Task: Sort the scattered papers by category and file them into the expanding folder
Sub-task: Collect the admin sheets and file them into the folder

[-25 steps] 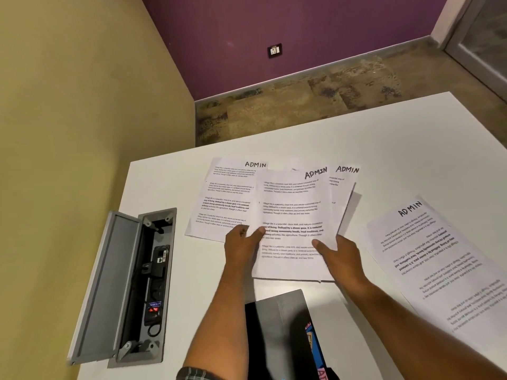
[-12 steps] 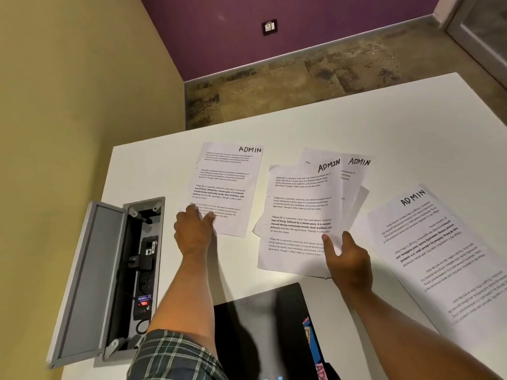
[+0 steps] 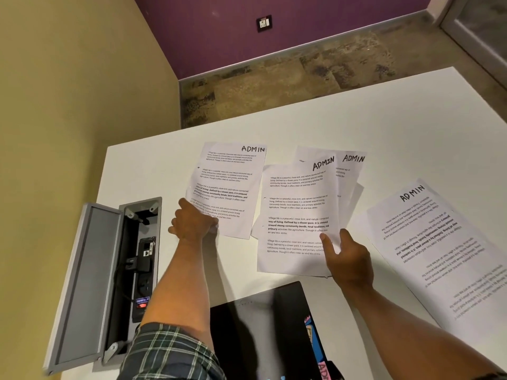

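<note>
Several white sheets marked ADMIN lie on the white table [image 3: 384, 105]. My left hand [image 3: 193, 224] pinches the lower left corner of the leftmost sheet [image 3: 230, 185]. My right hand [image 3: 347, 256] grips the right edge of the middle stack [image 3: 296, 215], thumb on top; more ADMIN sheets [image 3: 352, 171] fan out beneath it. A further ADMIN sheet [image 3: 444, 248] lies turned round at the right. The black expanding folder [image 3: 263, 333] sits at the near edge, with coloured tabs showing at its right side.
An open grey cable box [image 3: 109, 283] with sockets and plugs is sunk into the table at the left, its lid raised. A yellow wall stands left, a purple wall beyond. The table's far edge drops to the floor.
My left hand left the middle stack, moved left to the leftmost sheet and now pinches its corner. My right hand stays on the middle stack, which has shifted right.
</note>
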### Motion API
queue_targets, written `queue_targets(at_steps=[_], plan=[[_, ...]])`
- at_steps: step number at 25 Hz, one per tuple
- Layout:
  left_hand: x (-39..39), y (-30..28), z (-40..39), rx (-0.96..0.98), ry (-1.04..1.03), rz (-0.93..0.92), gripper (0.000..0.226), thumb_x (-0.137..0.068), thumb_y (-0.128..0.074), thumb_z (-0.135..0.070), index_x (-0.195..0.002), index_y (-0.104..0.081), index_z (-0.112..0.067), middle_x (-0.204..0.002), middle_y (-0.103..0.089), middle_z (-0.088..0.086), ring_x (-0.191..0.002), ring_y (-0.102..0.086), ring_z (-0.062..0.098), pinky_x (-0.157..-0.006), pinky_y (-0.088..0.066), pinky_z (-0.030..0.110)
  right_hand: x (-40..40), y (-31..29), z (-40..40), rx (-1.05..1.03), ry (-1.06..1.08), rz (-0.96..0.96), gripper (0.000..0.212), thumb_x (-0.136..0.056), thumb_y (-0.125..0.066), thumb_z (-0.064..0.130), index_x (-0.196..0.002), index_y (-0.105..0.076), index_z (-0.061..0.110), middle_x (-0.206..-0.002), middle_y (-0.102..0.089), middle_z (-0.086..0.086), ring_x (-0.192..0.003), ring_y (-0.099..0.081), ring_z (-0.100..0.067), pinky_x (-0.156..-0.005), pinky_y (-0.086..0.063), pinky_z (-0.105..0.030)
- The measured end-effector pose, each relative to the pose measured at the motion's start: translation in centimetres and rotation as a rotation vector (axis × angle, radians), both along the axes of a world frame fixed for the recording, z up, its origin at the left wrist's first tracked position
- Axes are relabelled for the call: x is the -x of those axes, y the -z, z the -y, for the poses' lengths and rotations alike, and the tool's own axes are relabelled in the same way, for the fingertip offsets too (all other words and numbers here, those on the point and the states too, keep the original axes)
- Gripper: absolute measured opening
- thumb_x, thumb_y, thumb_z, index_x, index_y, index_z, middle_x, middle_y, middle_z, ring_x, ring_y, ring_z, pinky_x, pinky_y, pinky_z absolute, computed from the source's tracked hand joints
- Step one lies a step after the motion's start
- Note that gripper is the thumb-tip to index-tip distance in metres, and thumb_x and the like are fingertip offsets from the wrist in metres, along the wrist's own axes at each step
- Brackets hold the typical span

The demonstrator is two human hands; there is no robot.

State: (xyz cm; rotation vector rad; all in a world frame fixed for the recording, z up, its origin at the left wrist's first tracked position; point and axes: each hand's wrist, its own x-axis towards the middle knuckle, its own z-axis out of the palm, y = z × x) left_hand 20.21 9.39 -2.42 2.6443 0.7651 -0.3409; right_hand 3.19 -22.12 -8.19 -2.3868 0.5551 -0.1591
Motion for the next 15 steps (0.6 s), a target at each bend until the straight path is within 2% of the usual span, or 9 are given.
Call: queue_targets(at_steps=[3, 5, 7, 10, 12, 15], plan=[[0.5, -2.4, -0.1, 0.228, 0.038, 0.191, 0.044, -0.077, -0.072, -0.010, -0.114, -0.050, -0.005, -0.102, -0.063, 0.011, -0.089, -0.060, 0.031, -0.070, -0.046, 0.031, -0.2, -0.3, 0.3, -0.038, -0.021, -0.075, 0.032, -0.097, -0.057, 0.050, -0.100, -0.054, 0.018, -0.117, -0.073, -0.010, -0.087, -0.073, -0.035, -0.068, -0.062, -0.040], [0.9, -4.1, -0.1, 0.346, -0.017, 0.321, 0.024, -0.082, -0.064, -0.005, -0.105, -0.057, -0.003, -0.092, -0.064, 0.009, -0.079, -0.062, 0.030, -0.059, -0.050, 0.028, -0.4, -0.6, 0.7, -0.102, -0.026, -0.187, 0.039, -0.098, -0.053, 0.051, -0.115, -0.056, 0.017, -0.125, -0.070, -0.008, -0.098, -0.071, -0.035, -0.079, -0.060, -0.042], [1.6, -5.5, 0.0, 0.560, -0.148, 0.411, 0.024, -0.085, -0.061, -0.001, -0.109, -0.058, -0.002, -0.095, -0.065, 0.012, -0.075, -0.065, 0.028, -0.061, -0.060, 0.033, -0.7, -1.2, 1.1, -0.143, -0.063, -0.240, 0.044, -0.099, -0.051, 0.051, -0.127, -0.054, 0.017, -0.128, -0.069, -0.008, -0.103, -0.070, -0.034, -0.085, -0.060, -0.043], [3.4, -7.3, 0.5, 0.852, -0.319, 0.511, 0.018, -0.088, -0.063, 0.005, -0.102, -0.060, -0.005, -0.099, -0.063, 0.011, -0.078, -0.065, 0.022, -0.062, -0.061, 0.026, -1.1, -1.5, 1.7, -0.142, -0.128, -0.265, 0.040, -0.100, -0.051, 0.047, -0.127, -0.052, 0.017, -0.119, -0.071, -0.014, -0.102, -0.068, -0.038, -0.085, -0.057, -0.045], [5.4, -7.9, 1.2, 0.991, -0.428, 0.541, 0.019, -0.088, -0.064, 0.006, -0.097, -0.062, -0.011, -0.100, -0.066, 0.008, -0.082, -0.067, 0.022, -0.067, -0.062, 0.029, -1.0, -2.0, 1.9, -0.183, -0.132, -0.320, 0.039, -0.101, -0.053, 0.042, -0.130, -0.052, 0.016, -0.123, -0.069, -0.014, -0.108, -0.066, -0.039, -0.091, -0.055, -0.046], [9.2, -7.8, 3.2, 1.135, -0.493, 0.470, 0.023, -0.089, -0.065, 0.005, -0.095, -0.066, -0.017, -0.101, -0.072, 0.007, -0.082, -0.071, 0.025, -0.080, -0.059, 0.037, 0.2, -3.7, 1.5, -0.498, -0.084, -0.207, 0.040, -0.100, -0.058, 0.030, -0.136, -0.055, 0.013, -0.131, -0.066, -0.009, -0.118, -0.064, -0.031, -0.102, -0.052, -0.045]])
